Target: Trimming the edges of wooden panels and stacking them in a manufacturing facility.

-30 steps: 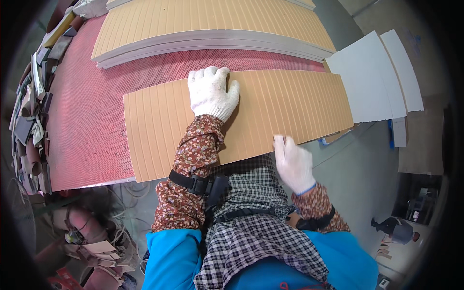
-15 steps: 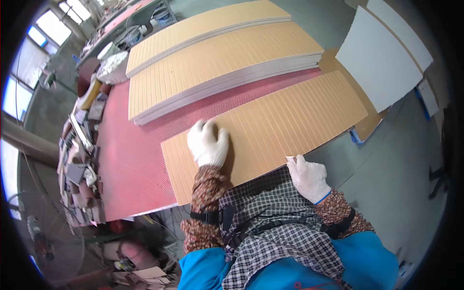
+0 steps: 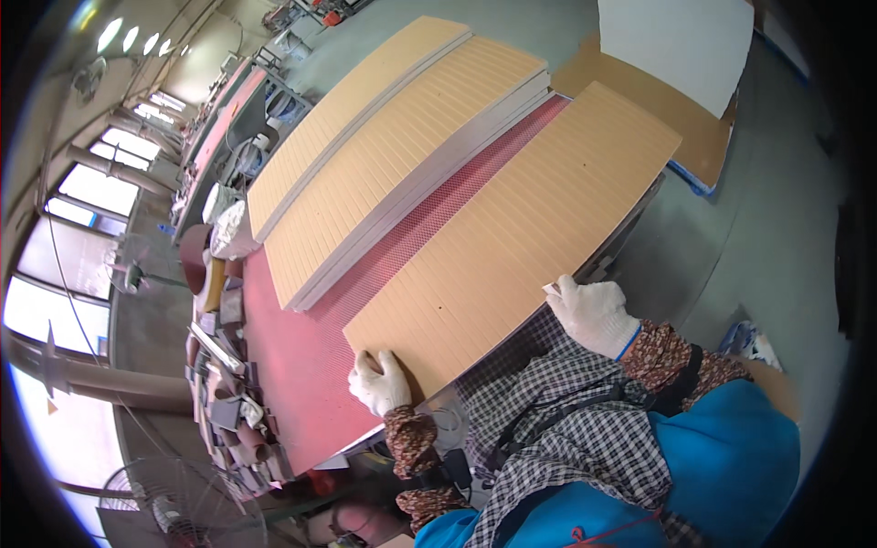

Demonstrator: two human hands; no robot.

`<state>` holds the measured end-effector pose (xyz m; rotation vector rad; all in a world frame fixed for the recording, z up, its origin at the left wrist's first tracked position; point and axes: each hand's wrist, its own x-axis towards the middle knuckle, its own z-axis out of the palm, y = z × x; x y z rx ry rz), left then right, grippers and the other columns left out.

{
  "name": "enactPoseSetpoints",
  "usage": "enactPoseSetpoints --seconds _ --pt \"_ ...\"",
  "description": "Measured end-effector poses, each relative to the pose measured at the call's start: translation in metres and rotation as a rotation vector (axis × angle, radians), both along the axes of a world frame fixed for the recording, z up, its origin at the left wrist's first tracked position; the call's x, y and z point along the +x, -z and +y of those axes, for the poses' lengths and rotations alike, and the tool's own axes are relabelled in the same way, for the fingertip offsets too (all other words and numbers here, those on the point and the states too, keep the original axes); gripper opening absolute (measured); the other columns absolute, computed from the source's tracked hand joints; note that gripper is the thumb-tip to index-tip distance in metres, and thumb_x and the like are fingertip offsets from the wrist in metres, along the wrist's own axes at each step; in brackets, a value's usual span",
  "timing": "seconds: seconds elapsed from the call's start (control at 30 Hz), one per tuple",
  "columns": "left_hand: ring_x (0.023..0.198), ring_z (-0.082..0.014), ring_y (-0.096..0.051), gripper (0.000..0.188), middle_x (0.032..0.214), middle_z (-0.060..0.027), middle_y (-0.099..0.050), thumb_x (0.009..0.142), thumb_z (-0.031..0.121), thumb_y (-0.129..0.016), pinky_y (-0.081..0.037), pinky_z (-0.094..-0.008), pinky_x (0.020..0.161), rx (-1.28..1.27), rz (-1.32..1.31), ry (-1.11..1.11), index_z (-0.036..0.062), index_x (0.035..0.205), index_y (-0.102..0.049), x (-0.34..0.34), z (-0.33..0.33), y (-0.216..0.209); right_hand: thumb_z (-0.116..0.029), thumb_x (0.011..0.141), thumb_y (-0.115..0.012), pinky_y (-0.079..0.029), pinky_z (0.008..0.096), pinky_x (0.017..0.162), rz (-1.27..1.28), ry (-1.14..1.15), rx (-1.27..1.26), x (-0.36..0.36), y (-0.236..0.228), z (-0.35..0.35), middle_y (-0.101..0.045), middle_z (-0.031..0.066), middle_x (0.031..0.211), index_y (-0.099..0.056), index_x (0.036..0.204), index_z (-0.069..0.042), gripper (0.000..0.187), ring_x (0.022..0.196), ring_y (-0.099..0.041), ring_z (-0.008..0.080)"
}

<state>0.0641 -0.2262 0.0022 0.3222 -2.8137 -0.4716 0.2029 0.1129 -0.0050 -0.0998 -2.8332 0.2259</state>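
Note:
A long tan grooved board (image 3: 512,237) lies along the near side of a red-topped table (image 3: 301,384). My left hand (image 3: 379,385), in a white knit glove, is at the board's left end with its fingers curled over the edge. At the near long edge, right of the middle, my right hand (image 3: 592,316) is closed in a pinch. A small whitish piece (image 3: 551,289), perhaps folded paper, sticks out between its thumb and fingers. The underside of the board is hidden.
Stacked grooved boards (image 3: 402,155) with grey edges lie along the table's far side. Sanding blocks and scraps (image 3: 233,402) crowd its left edge. A white panel (image 3: 676,55) and brown cardboard (image 3: 694,137) stand beyond the right end. A fan (image 3: 174,511) is at lower left.
My left hand has moved off the board's top face to its left end. My right hand stays by the near edge, still pinching the whitish piece. The whole view has turned.

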Motion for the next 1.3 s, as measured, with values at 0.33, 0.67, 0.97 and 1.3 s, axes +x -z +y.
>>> enactPoseSetpoints --seconds 0.33,0.67,0.97,1.3 --pt "0.13 -0.043 -0.052 0.059 0.137 -0.027 -0.057 0.091 0.044 -0.069 -0.046 -0.0543 0.108 0.153 -0.124 -0.035 0.0101 0.139 -0.064 0.009 0.045 -0.021 -0.033 0.107 -0.056 -0.048 0.0393 0.039 -0.069 0.097 0.027 0.0 -0.008 0.032 -0.059 0.0055 0.05 -0.055 0.094 -0.008 0.029 0.047 -0.067 0.0242" --pt "0.121 -0.0424 -0.056 0.055 0.127 -0.0261 -0.058 0.087 0.039 -0.074 -0.047 -0.053 0.105 0.147 -0.121 0.097 0.0083 0.132 -0.066 -0.004 0.066 -0.017 -0.031 0.107 -0.058 -0.051 0.04 0.044 0.017 0.081 -0.016 0.004 0.002 0.062 -0.06 0.0066 0.058 -0.057 0.096 -0.005 0.028 0.051 -0.067 0.0247" --pt "0.142 -0.0381 -0.047 0.059 0.152 -0.0212 -0.051 0.092 0.045 -0.068 -0.041 -0.0512 0.118 0.065 -0.143 0.147 0.0092 0.139 -0.064 -0.052 0.106 -0.038 -0.03 0.107 -0.053 -0.054 0.0437 0.048 -0.238 0.141 -0.038 0.002 -0.02 0.062 -0.066 0.0097 0.07 -0.062 0.107 -0.004 0.027 0.058 -0.071 0.0279" --pt "0.129 -0.0339 -0.054 0.05 0.128 -0.0136 -0.063 0.091 0.04 -0.071 -0.026 -0.0596 0.122 0.006 0.102 0.471 0.0091 0.13 -0.067 -0.085 0.138 0.016 -0.027 0.106 -0.049 -0.056 0.0483 0.054 -0.397 0.098 -0.02 -0.044 -0.046 0.052 -0.07 0.0135 0.081 -0.063 0.111 -0.005 0.027 0.064 -0.072 0.0324"
